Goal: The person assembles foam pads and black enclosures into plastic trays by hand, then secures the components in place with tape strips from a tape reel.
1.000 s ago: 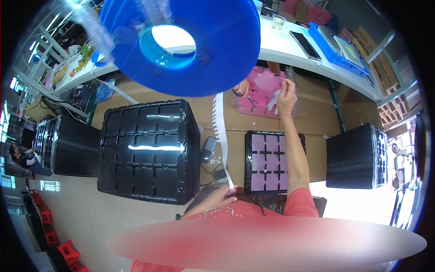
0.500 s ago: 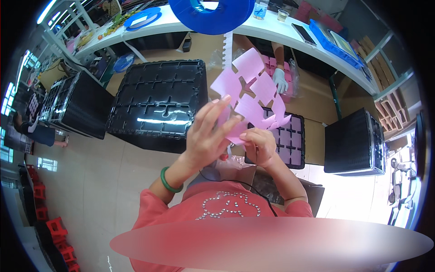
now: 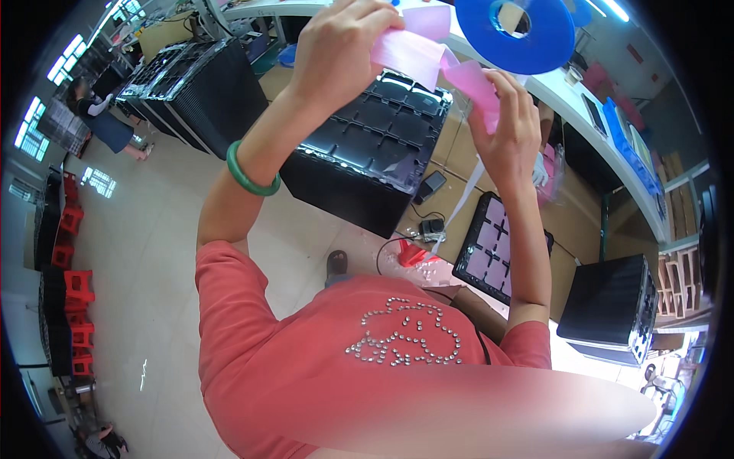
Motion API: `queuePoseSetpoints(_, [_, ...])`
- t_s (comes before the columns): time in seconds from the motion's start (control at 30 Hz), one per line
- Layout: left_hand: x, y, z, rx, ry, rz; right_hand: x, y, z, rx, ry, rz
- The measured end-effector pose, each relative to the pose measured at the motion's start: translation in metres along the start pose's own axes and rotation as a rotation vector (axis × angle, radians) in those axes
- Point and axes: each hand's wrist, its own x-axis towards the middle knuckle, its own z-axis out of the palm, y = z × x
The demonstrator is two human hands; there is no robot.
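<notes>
My left hand (image 3: 340, 57), upper middle of the frame, pinches the pink sheet (image 3: 428, 57) along its left edge; my right hand (image 3: 508, 126) grips its right corner, fingers curled tight. It looks thin, light and floppy, so edges are the place to hold. Below them black trays (image 3: 367, 145) are stacked on a pale floor (image 3: 145, 252); a white bench (image 3: 604, 122) curves along the upper right.

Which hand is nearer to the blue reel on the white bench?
The right hand. It holds the pink sheet just below the blue reel, while the left hand grips the sheet's other end, farther to the left of the reel.
</notes>
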Motion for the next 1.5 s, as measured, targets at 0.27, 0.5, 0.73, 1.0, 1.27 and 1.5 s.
queuePoseSetpoints(0.27, [-0.066, -0.093, -0.008, -0.015, -0.102, 0.065, -0.006, -0.016, 0.048, -0.073, -0.135, 0.02])
queuePoseSetpoints(0.5, [-0.172, -0.144, 0.023, -0.204, -0.313, -0.105, -0.055, -0.033, 0.097, -0.085, -0.454, 0.068])
queuePoseSetpoints(0.73, [-0.204, -0.192, 0.042, -0.297, -0.266, -0.221, -0.058, -0.049, 0.109, -0.064, -0.474, 0.126])
queuePoseSetpoints(1.0, [-0.113, -0.25, 0.08, -0.658, -0.216, -0.499, 0.009, -0.007, 0.149, 0.278, -0.279, 0.471])
queuePoseSetpoints(1.27, [-0.085, -0.24, 0.063, -0.496, -0.166, -0.437, 0.018, -0.054, 0.16, 0.35, -0.041, 0.793])
queuePoseSetpoints(1.5, [-0.04, -0.178, 0.034, -0.232, -0.043, 0.03, 0.064, -0.106, 0.192, -0.233, 0.034, 0.275])
